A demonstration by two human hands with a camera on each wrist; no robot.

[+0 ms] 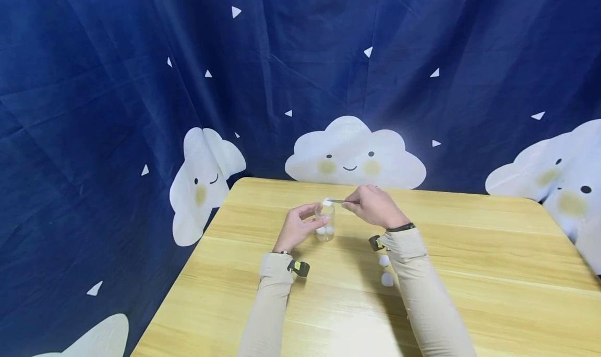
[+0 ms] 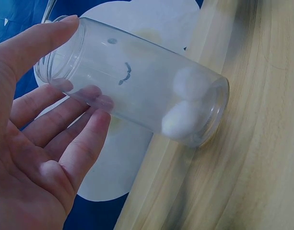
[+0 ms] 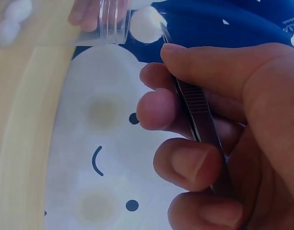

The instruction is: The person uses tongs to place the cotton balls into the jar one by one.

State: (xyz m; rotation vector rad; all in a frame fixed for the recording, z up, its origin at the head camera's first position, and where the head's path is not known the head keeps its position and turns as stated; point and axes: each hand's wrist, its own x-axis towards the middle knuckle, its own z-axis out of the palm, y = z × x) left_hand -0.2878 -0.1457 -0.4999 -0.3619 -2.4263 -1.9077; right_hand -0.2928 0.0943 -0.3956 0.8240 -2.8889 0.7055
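Note:
My left hand (image 1: 297,227) holds a clear glass jar (image 2: 142,76) near its neck, the thumb on one side and fingers on the other. The jar is upright in the head view, and several white cotton balls (image 2: 182,120) lie at its bottom. My right hand (image 1: 375,206) grips metal tweezers (image 3: 197,103) between thumb and fingers. At the tweezers' tips is another cotton ball (image 3: 147,25), just above the jar's open mouth. The left wrist view mostly hides that ball behind the thumb and rim.
Two loose cotton balls, a farther one (image 1: 384,260) and a nearer one (image 1: 387,280), lie on the wooden table (image 1: 225,289) beside my right forearm. A dark blue curtain (image 1: 319,59) with clouds hangs behind the table's back edge and along its left side.

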